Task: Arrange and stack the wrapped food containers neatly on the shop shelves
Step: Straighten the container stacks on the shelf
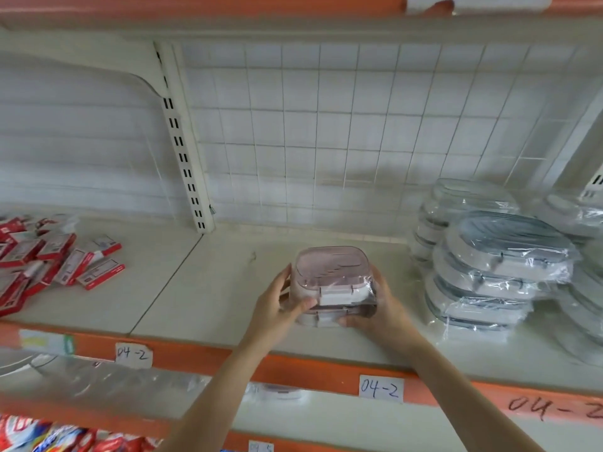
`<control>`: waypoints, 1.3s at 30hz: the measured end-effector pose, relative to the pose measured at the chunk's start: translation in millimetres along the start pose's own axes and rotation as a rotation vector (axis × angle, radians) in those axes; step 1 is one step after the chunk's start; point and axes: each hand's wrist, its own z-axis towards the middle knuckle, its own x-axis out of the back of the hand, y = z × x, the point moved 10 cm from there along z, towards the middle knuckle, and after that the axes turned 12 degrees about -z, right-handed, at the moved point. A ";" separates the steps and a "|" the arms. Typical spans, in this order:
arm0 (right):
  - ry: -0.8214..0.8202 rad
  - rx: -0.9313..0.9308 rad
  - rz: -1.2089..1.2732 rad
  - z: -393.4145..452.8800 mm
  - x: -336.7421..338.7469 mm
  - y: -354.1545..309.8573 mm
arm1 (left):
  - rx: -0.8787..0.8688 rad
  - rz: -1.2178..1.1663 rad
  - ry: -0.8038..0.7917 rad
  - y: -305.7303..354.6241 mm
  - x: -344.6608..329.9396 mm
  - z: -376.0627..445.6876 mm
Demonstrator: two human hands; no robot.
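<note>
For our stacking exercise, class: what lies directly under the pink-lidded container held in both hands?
Under the pink-lidded container sits a second wrapped container, resting on the shelf. The left hand and right hand cover its sides, so its lid colour cannot be told.

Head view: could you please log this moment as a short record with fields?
held: pink containers, two wrapped and stacked
left hand: grips the stack's left side
right hand: grips the stack's right side
placement: at the shelf, near its front edge; contact unclear
right of it: stack of grey containers, wrapped
far left: red packets, loose pile
edge labels: 04-2
</note>
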 end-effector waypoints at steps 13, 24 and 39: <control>0.135 -0.075 -0.187 5.4 15.5 1.3 | -0.086 0.449 -0.030 3.3 -6.7 18.0; 0.103 -0.401 -0.526 3.0 22.9 13.0 | 0.015 0.568 -0.113 -3.9 -40.9 115.4; -0.263 -0.335 -0.968 -4.4 17.2 11.7 | 0.044 0.424 -0.192 -1.0 -64.2 140.8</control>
